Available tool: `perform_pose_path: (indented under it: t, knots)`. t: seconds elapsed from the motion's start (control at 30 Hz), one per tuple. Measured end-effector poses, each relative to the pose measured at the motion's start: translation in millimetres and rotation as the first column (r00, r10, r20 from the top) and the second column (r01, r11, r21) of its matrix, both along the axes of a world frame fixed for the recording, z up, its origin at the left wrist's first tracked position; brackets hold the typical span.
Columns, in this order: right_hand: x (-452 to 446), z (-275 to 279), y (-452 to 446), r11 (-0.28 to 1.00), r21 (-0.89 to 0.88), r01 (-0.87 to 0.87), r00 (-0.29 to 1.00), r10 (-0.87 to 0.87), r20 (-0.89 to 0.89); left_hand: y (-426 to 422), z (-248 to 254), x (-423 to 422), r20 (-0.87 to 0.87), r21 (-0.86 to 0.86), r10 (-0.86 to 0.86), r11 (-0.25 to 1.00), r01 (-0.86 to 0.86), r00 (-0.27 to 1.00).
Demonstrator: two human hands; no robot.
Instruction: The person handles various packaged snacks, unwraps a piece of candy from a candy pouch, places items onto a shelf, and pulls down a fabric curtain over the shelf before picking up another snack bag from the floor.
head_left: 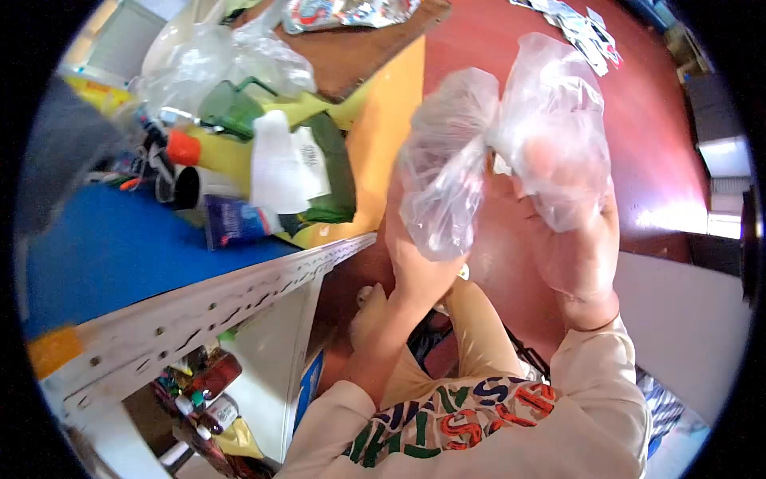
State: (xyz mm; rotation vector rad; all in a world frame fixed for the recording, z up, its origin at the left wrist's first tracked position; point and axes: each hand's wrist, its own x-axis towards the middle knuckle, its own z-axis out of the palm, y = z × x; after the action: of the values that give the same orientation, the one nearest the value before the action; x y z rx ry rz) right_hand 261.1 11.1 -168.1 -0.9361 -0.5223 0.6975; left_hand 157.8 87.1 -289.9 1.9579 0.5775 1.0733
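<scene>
A clear plastic bag (447,164) is held up in front of me, pinched together near its middle so that it puffs out to both sides. My left hand (396,215) is behind the left bulge, which hides most of its fingers; it appears to grip the bag. On the other side, my right hand (586,247) is closed on the bag, its fingers partly showing through the film. A small white bit (501,164) shows near the pinched middle; I cannot make out what it is.
At left, a blue-topped table (120,247) bears a green mug (231,108), white paper (275,160), a dark blue tube (231,222) and more plastic bags (215,60). Bottles (219,375) stand on a shelf below. Scattered cards (586,36) lie on the red floor (654,120).
</scene>
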Motion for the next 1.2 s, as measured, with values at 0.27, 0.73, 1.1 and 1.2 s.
perform_pose_path:
  t: [0.27,0.73,1.1,1.2]
  knots:
    - [81.9,-75.8,-4.0,0.889,-0.153,0.432,0.637,-0.181,0.749,2.1,-71.2,-10.9,0.372,-0.873,-0.033,0.328,0.361,0.928]
    - [74.8,-165.0,-15.9,0.769,-0.554,-0.319,0.911,0.409,0.044,24.6,-104.4,-46.2,0.482,-0.875,-0.006,0.058,0.481,0.876]
    - [26.6,-149.3,-87.2,0.877,-0.441,-0.188,0.958,0.262,0.113,-31.1,-71.1,-87.7,0.517,-0.830,-0.082,0.192,0.523,0.852]
    - [6.2,-133.0,-127.6,0.901,-0.393,-0.184,0.964,0.244,0.106,-61.5,-56.0,-103.9,0.524,-0.809,-0.098,0.253,0.531,0.846]
